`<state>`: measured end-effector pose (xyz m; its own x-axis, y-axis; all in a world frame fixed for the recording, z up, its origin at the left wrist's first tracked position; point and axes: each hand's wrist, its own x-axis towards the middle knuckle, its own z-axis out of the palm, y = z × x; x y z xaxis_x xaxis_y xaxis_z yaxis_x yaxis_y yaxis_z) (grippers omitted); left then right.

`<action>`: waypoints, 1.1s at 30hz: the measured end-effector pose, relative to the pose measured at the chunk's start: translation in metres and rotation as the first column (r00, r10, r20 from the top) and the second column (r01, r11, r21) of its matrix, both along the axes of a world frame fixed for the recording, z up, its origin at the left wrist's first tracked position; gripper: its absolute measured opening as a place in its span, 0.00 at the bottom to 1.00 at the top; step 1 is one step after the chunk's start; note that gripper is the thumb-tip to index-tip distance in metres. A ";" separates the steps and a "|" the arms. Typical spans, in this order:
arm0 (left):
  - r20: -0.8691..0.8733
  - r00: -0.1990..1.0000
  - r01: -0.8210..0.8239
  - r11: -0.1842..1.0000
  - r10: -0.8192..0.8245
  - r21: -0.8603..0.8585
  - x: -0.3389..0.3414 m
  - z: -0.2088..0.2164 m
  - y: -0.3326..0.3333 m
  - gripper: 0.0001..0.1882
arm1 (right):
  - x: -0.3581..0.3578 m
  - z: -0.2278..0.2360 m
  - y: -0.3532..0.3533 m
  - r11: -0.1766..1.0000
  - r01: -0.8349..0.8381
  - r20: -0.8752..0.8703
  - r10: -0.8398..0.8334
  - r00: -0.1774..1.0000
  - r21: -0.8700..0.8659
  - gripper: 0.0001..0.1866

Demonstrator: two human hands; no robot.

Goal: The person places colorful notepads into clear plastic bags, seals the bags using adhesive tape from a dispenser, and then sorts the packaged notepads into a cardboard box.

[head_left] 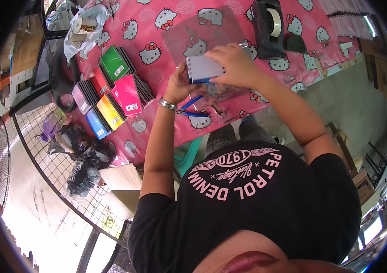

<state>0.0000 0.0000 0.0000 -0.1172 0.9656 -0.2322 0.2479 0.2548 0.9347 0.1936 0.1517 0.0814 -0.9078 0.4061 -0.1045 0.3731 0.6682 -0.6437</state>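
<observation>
Both hands are gripping one small blue-and-white notebook (204, 69), left hand (180, 85) underneath, right hand (235, 64) on top, above the counter (166, 41); I am handling it while coloured notebooks (111, 93) are waiting stacked left.

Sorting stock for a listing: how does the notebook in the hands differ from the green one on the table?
The held notebook is pale grey-blue; the green notebook is bright green. The held one is lifted between both hands, left hand and right hand; the green one lies among the stacks. Both look spiral-bound.
</observation>
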 end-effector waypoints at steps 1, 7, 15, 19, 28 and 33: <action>-0.056 0.998 -0.011 0.997 0.015 0.080 -0.003 0.004 0.005 0.38 | 0.008 -0.007 0.001 0.975 0.146 -0.022 -0.152 0.988 -0.168 0.31; 0.148 0.862 -0.442 0.861 0.485 -0.252 0.010 0.014 0.044 0.36 | 0.015 -0.080 -0.009 0.145 0.477 0.221 -0.747 0.628 -0.867 0.28; 0.283 0.744 -0.484 0.780 0.606 -0.397 0.028 -0.015 0.057 0.22 | 0.011 -0.108 0.002 0.491 0.718 0.239 -0.717 0.655 -0.493 0.30; 0.335 0.693 -0.527 0.765 0.639 -0.370 0.036 -0.006 0.061 0.19 | 0.011 -0.115 0.008 0.457 0.702 0.206 -0.739 0.642 -0.546 0.31; 0.123 0.764 -0.600 0.768 0.633 -0.224 0.029 -0.014 0.035 0.25 | 0.025 -0.092 -0.057 0.706 0.692 -0.402 -0.684 0.609 -0.153 0.24; -0.655 0.746 -0.211 0.976 0.125 -0.054 0.036 -0.018 -0.072 0.20 | 0.027 -0.110 -0.110 0.993 0.017 -0.137 -0.001 0.991 0.120 0.13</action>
<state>0.0363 -0.0720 -0.0177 -0.4374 0.8866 -0.1503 0.7221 0.4459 0.5289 0.2209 0.0413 -0.0283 -0.9064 0.4166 0.0701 0.2940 0.7411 -0.6036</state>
